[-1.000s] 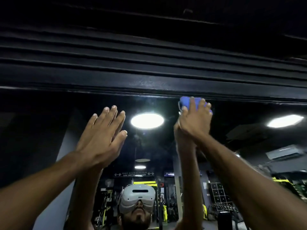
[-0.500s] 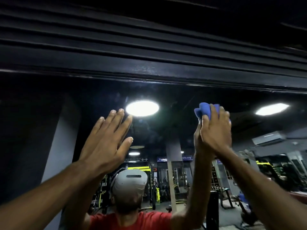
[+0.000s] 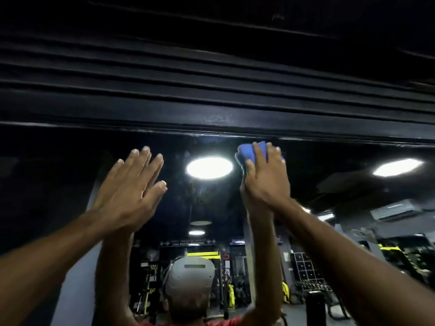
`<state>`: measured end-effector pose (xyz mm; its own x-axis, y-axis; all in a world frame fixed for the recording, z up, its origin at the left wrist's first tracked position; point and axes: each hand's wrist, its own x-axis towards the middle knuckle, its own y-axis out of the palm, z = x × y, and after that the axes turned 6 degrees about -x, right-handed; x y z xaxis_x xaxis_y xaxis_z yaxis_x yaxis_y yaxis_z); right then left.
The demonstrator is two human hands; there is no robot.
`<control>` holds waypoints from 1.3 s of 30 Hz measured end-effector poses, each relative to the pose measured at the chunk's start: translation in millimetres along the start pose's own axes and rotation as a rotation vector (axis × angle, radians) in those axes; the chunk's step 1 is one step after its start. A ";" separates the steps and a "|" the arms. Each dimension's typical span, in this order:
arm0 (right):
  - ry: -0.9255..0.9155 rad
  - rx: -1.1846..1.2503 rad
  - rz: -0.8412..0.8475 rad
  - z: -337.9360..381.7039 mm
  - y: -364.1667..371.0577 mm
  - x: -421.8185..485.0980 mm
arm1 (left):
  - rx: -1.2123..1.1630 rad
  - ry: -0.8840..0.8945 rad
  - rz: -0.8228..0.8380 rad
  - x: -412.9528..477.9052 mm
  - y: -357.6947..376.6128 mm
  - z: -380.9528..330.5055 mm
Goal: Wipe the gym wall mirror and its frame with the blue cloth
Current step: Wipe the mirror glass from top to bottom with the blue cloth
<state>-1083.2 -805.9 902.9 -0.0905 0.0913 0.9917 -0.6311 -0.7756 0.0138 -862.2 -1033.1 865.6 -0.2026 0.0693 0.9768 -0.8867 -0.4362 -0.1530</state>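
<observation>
**Cloth at the mirror's top edge**

Large dark wall mirror (image 3: 58,175), glass reflecting the gym behind. Black ribbed frame (image 3: 211,123) runs across just above it. Both arms raised. Left hand (image 3: 127,191): flat, fingers straight and close together, holding nothing; cannot tell whether the palm touches the glass. Right hand (image 3: 266,182): fingers stretched out over the bunched blue cloth (image 3: 246,152), pressing it to the glass just under the frame's lower edge. Round white ceiling light (image 3: 209,168), reflected, shows between the hands.
</observation>
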 end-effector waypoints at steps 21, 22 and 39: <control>-0.065 0.032 -0.005 130.2 19.6 13.3 | -0.010 0.041 -0.028 -11.8 -10.9 51.3; -0.223 0.051 0.041 137.7 16.2 -0.7 | -0.022 0.040 -0.022 -12.4 -11.2 51.6; -0.311 0.031 0.171 121.6 4.0 -160.0 | -0.084 0.148 0.062 -75.6 -5.8 48.5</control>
<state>-977.5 -899.5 759.8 0.0491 -0.2330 0.9712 -0.6028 -0.7823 -0.1572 -821.6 -1079.4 800.0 -0.3112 0.1788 0.9334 -0.9011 -0.3677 -0.2300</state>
